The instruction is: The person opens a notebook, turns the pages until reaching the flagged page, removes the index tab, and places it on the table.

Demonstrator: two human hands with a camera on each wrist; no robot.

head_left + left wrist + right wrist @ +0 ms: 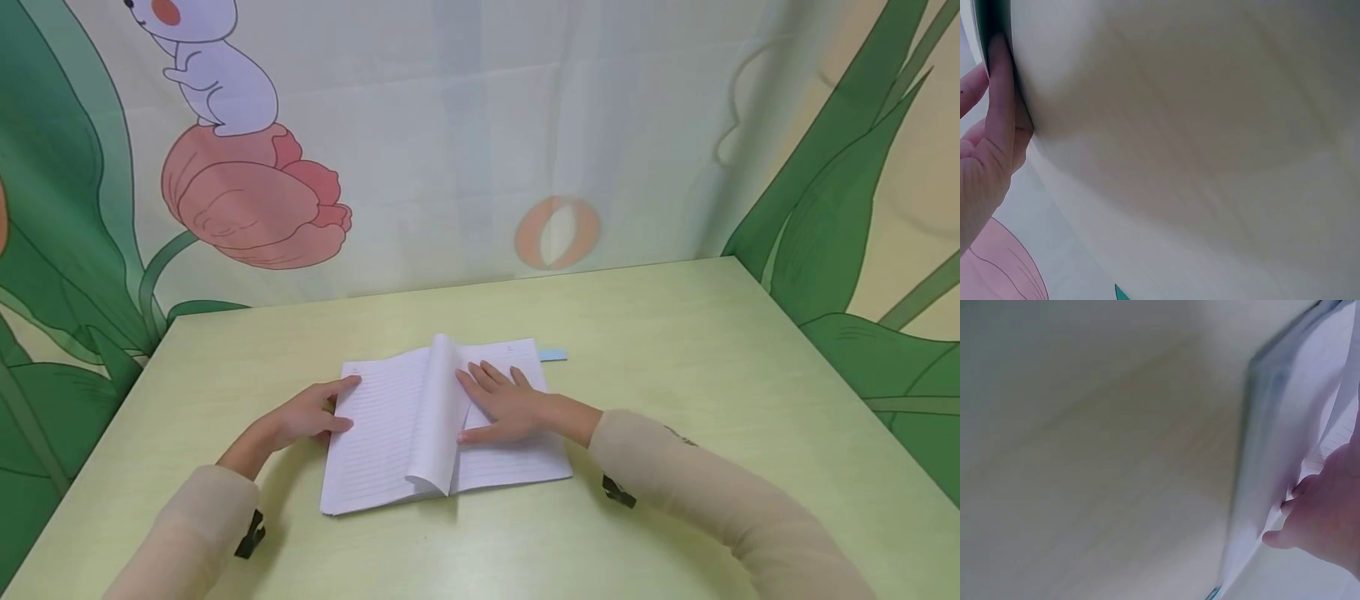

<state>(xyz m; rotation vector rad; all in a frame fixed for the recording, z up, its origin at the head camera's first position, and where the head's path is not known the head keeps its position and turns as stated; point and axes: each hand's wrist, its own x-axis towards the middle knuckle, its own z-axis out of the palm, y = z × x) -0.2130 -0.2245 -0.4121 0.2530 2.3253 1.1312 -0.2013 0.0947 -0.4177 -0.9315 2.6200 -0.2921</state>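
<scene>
Paper notebook with white ruled pages [375,450] lies open near the middle of the pale yellow-green tabletop [675,333]. A flat light-blue strip [553,355] juts from its upper right edge; whether it sits between the pages or beneath them, I cannot tell.

The left hand [303,414] grips the notebook's left edge, with forefinger and thumb on the page. The right hand [513,412] grasps nothing: it rests on the right-hand page, fingers spread, their tips near a white curling leaf [435,417].

The left wrist view alone shows a finger reaching along a dark green band [996,19] at the notebook's edge. The right wrist view shows the notebook's side at close range, slightly blurred, and a small bluish edge [1213,592] at its lower end. Only the head view takes in both beige sleeves [675,475], each with a black attachment [618,490] below, and the white rabbit-like animal [225,83] printed above a pink tulip [247,200] on the backdrop.

Thin lines cross the pages, and the curling leaf stands up along the middle, rolled at its lower corner.
</scene>
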